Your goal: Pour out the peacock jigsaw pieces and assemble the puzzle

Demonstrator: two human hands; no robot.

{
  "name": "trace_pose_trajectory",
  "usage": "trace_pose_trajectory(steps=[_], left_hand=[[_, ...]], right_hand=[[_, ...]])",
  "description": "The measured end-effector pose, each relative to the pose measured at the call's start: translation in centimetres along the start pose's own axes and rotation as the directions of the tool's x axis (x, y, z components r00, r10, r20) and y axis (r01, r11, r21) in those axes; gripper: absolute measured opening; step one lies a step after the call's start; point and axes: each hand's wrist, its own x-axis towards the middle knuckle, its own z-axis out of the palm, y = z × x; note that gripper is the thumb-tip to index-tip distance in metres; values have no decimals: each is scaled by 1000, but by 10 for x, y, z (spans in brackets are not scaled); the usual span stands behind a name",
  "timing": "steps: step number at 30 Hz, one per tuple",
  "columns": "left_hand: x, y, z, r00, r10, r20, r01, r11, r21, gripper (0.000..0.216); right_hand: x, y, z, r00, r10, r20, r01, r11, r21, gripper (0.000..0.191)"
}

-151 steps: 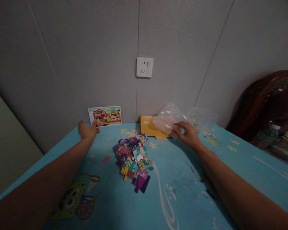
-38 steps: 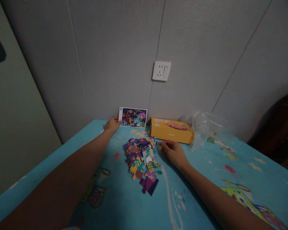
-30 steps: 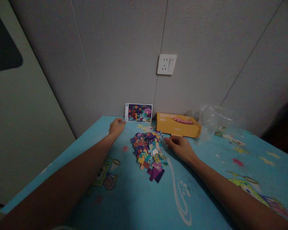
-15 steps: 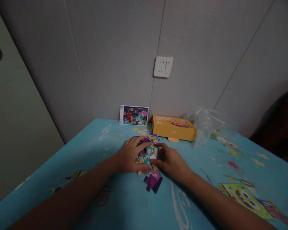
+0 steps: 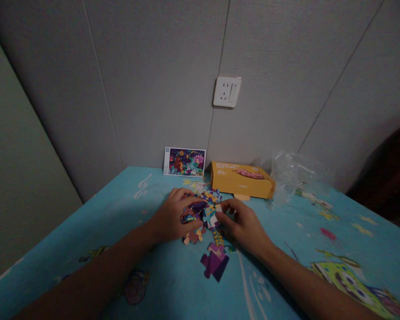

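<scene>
A heap of small jigsaw puzzle pieces in purple, brown, teal and yellow lies between my hands. My left hand is cupped at the left side of the heap, thumb and fingers apart, with pieces visible in the gap; whether it touches them is unclear. My right hand pinches a teal and white puzzle piece at its right edge, over the front of the heap. Nearer to me lies a purple puzzle piece, with a yellow-patterned piece just behind it.
A picture card leans on the wall at the back. Beside it are a yellow box with its flap out and a crumpled clear plastic bag. A cartoon-printed blue cloth covers the table. A socket is on the wall.
My left hand has drawn back leftward and uncovered more of the heap. The teal and white piece in my right hand now shows more fully. The view has shifted slightly.
</scene>
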Motion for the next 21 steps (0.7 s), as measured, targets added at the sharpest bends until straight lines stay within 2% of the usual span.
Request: trace_pose_trajectory(steps=[2, 3, 5, 8, 14, 16, 18, 20, 21], left_hand=[[-1, -4, 4, 998, -57, -17, 57, 997, 47, 68], [-1, -6, 6, 997, -72, 13, 72, 996, 56, 76], [-3, -9, 8, 991, -69, 118, 64, 997, 44, 92], [-3, -8, 7, 982, -15, 189, 14, 1000, 6, 101], [-1, -4, 0, 991, 10, 134, -7, 1000, -28, 79], [0, -4, 0, 994, 2, 112, 1, 1000, -25, 73], [1, -4, 0, 995, -2, 100, 4, 1000, -19, 69], [1, -5, 1, 995, -19, 95, 20, 1000, -11, 67], [1, -5, 1, 995, -30, 95, 31, 999, -7, 67]], right_hand=[[3, 3, 1, 996, -65, -60, 58, 993, -104, 32], [5, 5, 2, 994, -93, -55, 85, 988, -127, 43], [7, 9, 5, 992, -125, 14, 126, 981, -145, 57], [7, 10, 9, 979, -152, 134, 175, 968, -181, 61], [-5, -7, -4, 968, -231, 96, 246, 946, -209, 62], [-13, -14, -9, 931, -312, 188, 345, 921, -179, 77], [-20, -19, -10, 874, -374, 309, 436, 885, -164, 100], [-23, -19, -8, 843, -376, 384, 469, 864, -184, 114], [-23, -18, -6, 843, -362, 398, 466, 861, -204, 115]])
